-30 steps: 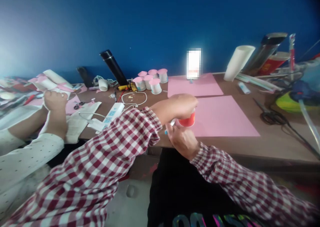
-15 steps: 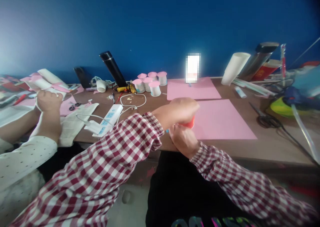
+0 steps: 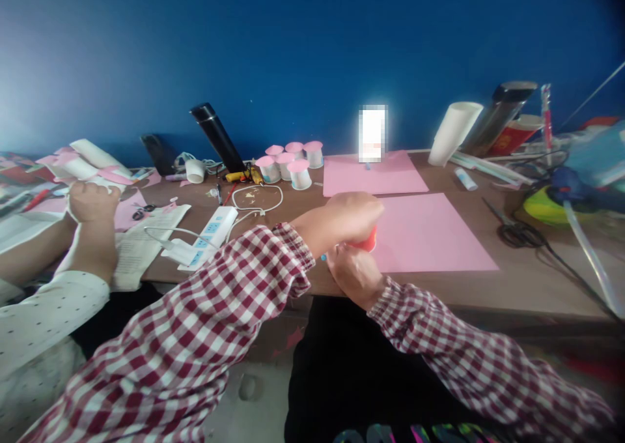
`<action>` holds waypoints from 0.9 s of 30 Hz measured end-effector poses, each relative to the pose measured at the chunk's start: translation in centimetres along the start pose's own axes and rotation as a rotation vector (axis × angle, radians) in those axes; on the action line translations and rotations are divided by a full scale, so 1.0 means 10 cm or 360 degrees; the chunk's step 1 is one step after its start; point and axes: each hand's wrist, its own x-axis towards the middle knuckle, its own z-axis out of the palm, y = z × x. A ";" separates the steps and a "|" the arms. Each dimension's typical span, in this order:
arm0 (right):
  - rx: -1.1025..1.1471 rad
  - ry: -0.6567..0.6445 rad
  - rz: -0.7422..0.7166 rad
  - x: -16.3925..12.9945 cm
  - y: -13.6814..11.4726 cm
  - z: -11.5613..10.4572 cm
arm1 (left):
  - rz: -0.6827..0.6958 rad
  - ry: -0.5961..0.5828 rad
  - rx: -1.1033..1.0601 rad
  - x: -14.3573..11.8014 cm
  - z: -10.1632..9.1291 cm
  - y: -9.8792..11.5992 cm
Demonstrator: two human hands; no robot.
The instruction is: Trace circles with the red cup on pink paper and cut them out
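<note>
Where the table's (image 3: 488, 286) near edge crosses mid-frame, a red cup (image 3: 367, 241) sits on the pink sheet's (image 3: 430, 234) left corner, mostly hidden under the left hand (image 3: 349, 214), whose fingers close over it. The right hand (image 3: 354, 272) curls just below, touching it, fingers closed on something small I cannot make out. Bare pink sheet lies open to the right; scissors (image 3: 517, 231) lie well apart at right, a co-worker's hand (image 3: 90, 202) at far left.

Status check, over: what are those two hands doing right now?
Left hand gripping small red cup from above. Right hand under it, holding a blue-tipped pen. Large pink paper sheet beside it.
</note>
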 end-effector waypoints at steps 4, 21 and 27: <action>0.0009 0.0025 -0.0004 -0.03 -0.01 -0.02 | 0.0001 0.0023 -0.0010 -0.02 0.00 0.01; -0.0001 0.0089 0.0014 -0.21 -0.06 -0.03 | -0.0033 0.0049 0.0067 -0.14 -0.04 0.09; 0.0036 0.0137 -0.0085 -0.34 0.01 0.00 | -0.0013 0.0125 0.0073 -0.13 -0.01 0.08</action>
